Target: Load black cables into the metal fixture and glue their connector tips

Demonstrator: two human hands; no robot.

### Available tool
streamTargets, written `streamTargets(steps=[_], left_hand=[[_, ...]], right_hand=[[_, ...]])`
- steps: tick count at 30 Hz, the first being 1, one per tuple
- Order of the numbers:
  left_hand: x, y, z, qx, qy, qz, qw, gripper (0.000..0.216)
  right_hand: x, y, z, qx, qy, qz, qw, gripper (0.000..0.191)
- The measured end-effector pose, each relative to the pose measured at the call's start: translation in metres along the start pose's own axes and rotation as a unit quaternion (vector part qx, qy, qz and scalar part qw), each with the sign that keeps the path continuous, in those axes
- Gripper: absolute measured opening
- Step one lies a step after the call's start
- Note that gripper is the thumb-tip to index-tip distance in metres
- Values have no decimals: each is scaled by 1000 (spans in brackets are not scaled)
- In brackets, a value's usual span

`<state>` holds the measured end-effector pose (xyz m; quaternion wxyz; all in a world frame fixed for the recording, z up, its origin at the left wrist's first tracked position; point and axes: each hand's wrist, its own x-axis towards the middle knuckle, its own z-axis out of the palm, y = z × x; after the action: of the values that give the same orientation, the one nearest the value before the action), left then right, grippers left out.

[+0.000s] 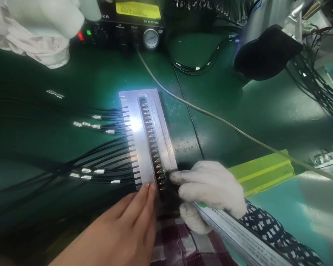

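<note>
A long metal fixture (136,122) lies on the green mat, its central slot holding a row of several small copper terminals (152,144). Black wires (105,159) with silver ferrules run from its left comb edge. My left hand (124,229) is bare, fingers stretched flat, fingertips pressing the fixture's near end. My right hand (210,188) wears a white glove and is closed round a syringe-like tube (235,236), whose tip touches the terminals near the slot's lower end.
A black control box with a pressure gauge (151,38) stands at the back. A thin hose (238,131) crosses the mat to the right. White cloth (39,33) sits top left, a dark device (266,51) top right, yellow tape (263,171) at right.
</note>
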<state>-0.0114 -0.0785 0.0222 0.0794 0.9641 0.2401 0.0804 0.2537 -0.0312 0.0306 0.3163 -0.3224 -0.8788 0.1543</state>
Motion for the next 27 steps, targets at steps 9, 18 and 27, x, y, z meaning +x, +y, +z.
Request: streamTargets(steps=[9, 18, 27], left_hand=[[0, 2, -1, 16, -7, -8, 1000, 63], [10, 0, -6, 31, 26, 9, 999, 47], [10, 3, -10, 10, 34, 48, 998, 37]], right_hand=[[1, 3, 6, -5, 72, 4, 997, 17], [11, -23, -6, -23, 34, 119, 992, 27], [-5, -16, -3, -3, 62, 43, 997, 24]])
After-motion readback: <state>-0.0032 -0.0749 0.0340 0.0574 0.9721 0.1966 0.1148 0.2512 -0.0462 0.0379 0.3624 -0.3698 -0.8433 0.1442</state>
